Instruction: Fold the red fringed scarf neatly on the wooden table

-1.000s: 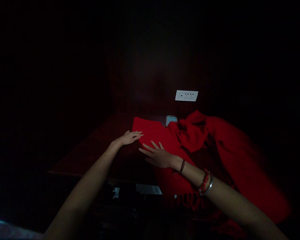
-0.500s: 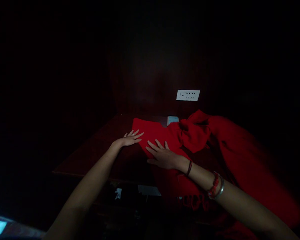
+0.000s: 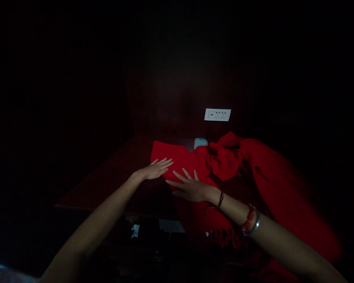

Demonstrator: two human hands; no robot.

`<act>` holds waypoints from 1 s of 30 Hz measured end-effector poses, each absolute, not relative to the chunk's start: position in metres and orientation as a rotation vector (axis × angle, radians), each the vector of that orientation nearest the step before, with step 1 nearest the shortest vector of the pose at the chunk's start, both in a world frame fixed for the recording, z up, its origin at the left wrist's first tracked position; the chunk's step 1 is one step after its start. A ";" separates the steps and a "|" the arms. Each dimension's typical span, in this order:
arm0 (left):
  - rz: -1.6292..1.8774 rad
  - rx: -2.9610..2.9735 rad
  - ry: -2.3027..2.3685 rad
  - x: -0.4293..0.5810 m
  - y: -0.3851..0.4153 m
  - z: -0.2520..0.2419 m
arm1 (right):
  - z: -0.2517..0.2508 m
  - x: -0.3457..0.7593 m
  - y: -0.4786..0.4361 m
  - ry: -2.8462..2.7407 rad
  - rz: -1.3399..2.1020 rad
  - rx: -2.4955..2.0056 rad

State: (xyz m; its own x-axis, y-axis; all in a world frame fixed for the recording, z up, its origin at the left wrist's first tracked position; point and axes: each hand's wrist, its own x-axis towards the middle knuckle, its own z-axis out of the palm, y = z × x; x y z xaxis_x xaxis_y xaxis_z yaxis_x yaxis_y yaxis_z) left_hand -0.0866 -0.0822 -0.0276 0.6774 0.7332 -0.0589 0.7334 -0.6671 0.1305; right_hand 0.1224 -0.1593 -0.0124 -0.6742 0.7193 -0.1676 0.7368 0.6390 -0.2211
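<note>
A red fringed shawl [image 3: 224, 173] lies spread over a dark wooden table [image 3: 112, 177], bunched in the middle and trailing off the near and right edges. My left hand [image 3: 155, 169] rests flat on the cloth's left edge, fingers stretched out. Just to its right, my right hand [image 3: 190, 186] lies flat on the cloth too, fingers spread. Red thread bands and a metal bangle circle the right forearm. Neither hand grips anything.
A white socket plate [image 3: 217, 114] sits on the dark wall behind the table. A small pale object [image 3: 200, 142] lies at the table's back edge. White scraps [image 3: 169, 226] show in the dark below the near edge. The room is very dim.
Both hands have slid slightly over the cloth, the left one moving a little onto the red fabric. The view shifted a bit. The cloth's shape is about the same.
</note>
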 end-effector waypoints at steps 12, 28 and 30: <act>0.202 2.819 1.440 -0.085 -0.081 -0.034 | -0.003 0.146 -0.128 2.696 -0.406 1.558; 0.006 2.694 1.299 -0.077 -0.062 -0.036 | -0.022 0.143 -0.127 2.359 -0.218 1.929; 0.013 2.670 1.346 -0.075 -0.059 -0.034 | -0.017 0.149 -0.120 2.420 -0.145 1.928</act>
State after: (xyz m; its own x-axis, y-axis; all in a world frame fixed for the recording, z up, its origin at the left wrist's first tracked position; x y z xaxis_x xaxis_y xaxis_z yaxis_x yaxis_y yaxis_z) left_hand -0.0751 -0.0587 -0.0336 0.5972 0.7998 -0.0599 0.7985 -0.5858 0.1388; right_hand 0.1488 -0.1199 -0.0169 -0.2247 0.9700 -0.0925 0.9741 0.2213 -0.0457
